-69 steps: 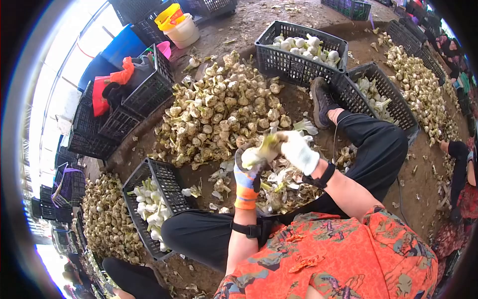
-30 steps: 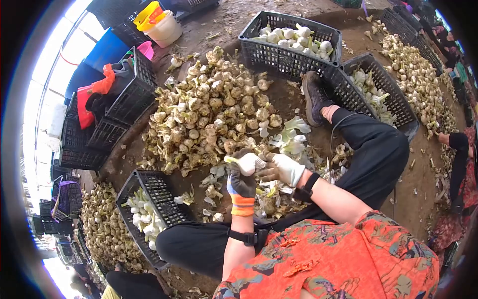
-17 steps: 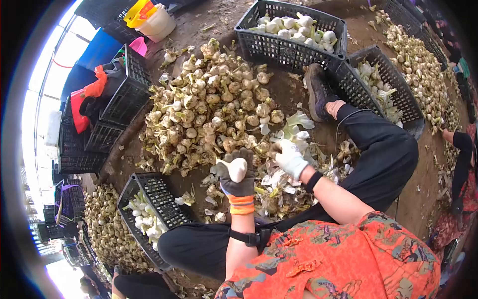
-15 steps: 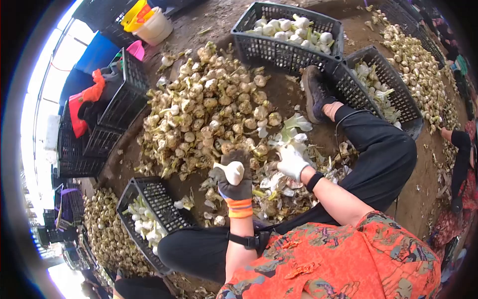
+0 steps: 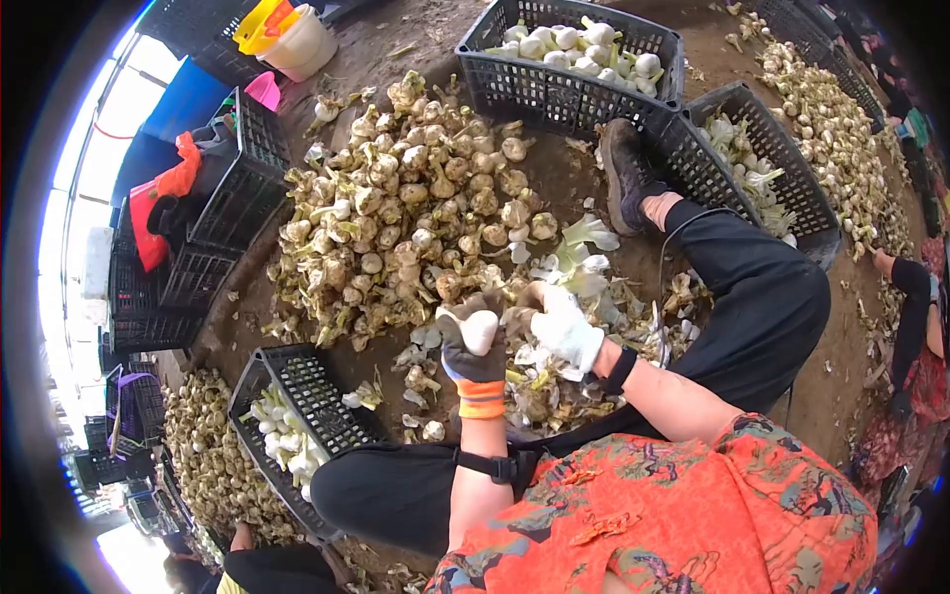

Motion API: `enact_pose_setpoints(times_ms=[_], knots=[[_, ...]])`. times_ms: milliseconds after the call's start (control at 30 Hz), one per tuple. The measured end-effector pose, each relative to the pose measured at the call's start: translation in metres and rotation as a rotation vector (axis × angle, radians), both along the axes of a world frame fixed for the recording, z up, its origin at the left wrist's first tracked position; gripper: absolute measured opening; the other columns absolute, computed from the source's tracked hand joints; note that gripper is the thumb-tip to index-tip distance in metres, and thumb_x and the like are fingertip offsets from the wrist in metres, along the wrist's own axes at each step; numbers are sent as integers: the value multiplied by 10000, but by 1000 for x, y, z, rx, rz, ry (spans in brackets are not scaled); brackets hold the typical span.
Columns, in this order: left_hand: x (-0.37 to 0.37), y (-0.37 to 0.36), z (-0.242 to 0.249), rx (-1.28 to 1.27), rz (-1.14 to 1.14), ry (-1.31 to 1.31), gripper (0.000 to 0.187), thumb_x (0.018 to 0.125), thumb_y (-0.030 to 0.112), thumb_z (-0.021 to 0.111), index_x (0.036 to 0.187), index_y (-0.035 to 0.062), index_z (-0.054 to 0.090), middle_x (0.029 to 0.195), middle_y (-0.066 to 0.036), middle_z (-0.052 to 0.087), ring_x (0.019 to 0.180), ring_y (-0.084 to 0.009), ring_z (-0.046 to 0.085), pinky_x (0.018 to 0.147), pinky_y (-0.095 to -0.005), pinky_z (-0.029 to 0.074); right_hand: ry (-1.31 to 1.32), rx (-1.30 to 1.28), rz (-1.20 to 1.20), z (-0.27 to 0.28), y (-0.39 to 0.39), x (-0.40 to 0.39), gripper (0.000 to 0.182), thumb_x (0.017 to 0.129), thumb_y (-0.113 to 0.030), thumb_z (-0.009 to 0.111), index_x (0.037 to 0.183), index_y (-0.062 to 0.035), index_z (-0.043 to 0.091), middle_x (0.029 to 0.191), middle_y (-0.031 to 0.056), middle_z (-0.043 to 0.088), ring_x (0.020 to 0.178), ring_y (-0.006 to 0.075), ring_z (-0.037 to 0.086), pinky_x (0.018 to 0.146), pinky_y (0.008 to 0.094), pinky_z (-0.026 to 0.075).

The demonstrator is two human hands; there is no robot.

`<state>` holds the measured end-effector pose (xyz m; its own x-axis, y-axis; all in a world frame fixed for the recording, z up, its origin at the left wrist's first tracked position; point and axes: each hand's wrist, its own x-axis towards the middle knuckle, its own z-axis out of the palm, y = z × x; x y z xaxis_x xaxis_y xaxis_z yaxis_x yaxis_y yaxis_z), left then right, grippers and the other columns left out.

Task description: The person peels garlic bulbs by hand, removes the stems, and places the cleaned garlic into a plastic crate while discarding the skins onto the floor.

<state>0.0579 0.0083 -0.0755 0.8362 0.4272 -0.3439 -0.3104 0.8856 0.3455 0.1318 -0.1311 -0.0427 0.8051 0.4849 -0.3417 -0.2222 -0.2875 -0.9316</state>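
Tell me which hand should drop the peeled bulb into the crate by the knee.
Left, probably. The left hand already holds the peeled garlic bulb, and the crate lies on its side. The right hand grips another bulb, farther away.

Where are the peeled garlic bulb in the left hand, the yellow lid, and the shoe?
peeled garlic bulb [image 5: 480,330], head view, on its white rounded body.
yellow lid [image 5: 259,22], head view, on its top face.
shoe [image 5: 623,170], head view, on its upper.
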Motion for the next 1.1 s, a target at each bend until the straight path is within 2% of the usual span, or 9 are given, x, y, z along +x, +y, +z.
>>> enact_pose_setpoints(times_ms=[133, 300, 433, 567, 633, 733, 867, 933, 1100], knots=[[1, 12, 1, -19, 9, -171, 387, 930, 400, 512, 1029, 34, 590, 1047, -127, 637, 1002, -297, 601, 980, -409, 433, -173, -461, 345, -50, -18, 5, 393, 846, -300, 644, 1074, 19, 619, 878, 160, 656, 849, 223, 642, 738, 356, 497], [11, -13, -2, 961, -297, 156, 628, 973, 501, 326, 1348, 4, 404, 1374, -138, 431, 1236, -254, 451, 1086, -369, 292, 838, 619, -280, -60, 0, 8, 590, 880, -499, 535, 1244, -38, 479, 1104, 115, 605, 954, 265, 614, 785, 425, 523], [13, -6, -26, 848, -89, 232, 563, 987, 423, 336, 1401, 43, 291, 1350, -150, 421, 1199, -270, 467, 1042, -411, 359, 962, 1420, -217, 4, -14, 113, 474, 893, -387, 539, 1195, -27, 478, 1081, 186, 602, 1050, 320, 580, 852, 428, 506], [7, 2, -21, 666, 21, 258, 535, 938, 337, 501, 1342, 17, 360, 1285, -161, 474, 1154, -255, 510, 979, -382, 418, 210, 581, -441, -26, -18, 185, 424, 802, -218, 581, 1183, -37, 544, 1092, 187, 618, 1074, 315, 573, 906, 382, 460], [9, 9, -43, 663, 3, 296, 511, 915, 219, 564, 1342, 15, 370, 1262, -151, 491, 1123, -222, 526, 919, -343, 454, -158, -299, -229, -92, -5, 185, 431, 757, -134, 602, 1178, -42, 577, 1098, 187, 627, 1087, 313, 570, 933, 359, 437], [13, 1, -31, 597, -49, 317, 575, 849, 1, 611, 1365, 32, 358, 1298, -151, 474, 1131, -217, 518, 940, -316, 460, -277, -684, 104, -125, 11, 173, 407, 716, -90, 546, 1110, -27, 629, 1095, 223, 623, 1054, 352, 581, 916, 388, 449], [15, 0, -33, 754, -151, 336, 770, 738, -79, 686, 1399, 72, 321, 1385, -143, 392, 1169, -251, 482, 964, -356, 450, 119, 39, -148, -158, 4, 160, 199, 772, -89, 626, 952, -9, 661, 805, 101, 678, 771, 229, 649, 674, 318, 515], [20, -1, -36, 709, -180, 238, 789, 753, -78, 670, 1422, 90, 287, 1437, -110, 343, 1218, -251, 446, 1000, -360, 420, 383, 212, -57, -70, 3, 124, 127, 818, -55, 601, 930, -26, 653, 779, 38, 652, 734, 142, 625, 633, 286, 514], [14, -11, -1, 688, -127, 52, 681, 793, -86, 623, 1385, 56, 317, 1350, -110, 449, 1202, -212, 472, 1026, -349, 393, 446, 683, 97, -6, 17, 52, 242, 840, -144, 659, 1042, -21, 608, 978, 55, 649, 874, 150, 632, 775, 301, 518]])
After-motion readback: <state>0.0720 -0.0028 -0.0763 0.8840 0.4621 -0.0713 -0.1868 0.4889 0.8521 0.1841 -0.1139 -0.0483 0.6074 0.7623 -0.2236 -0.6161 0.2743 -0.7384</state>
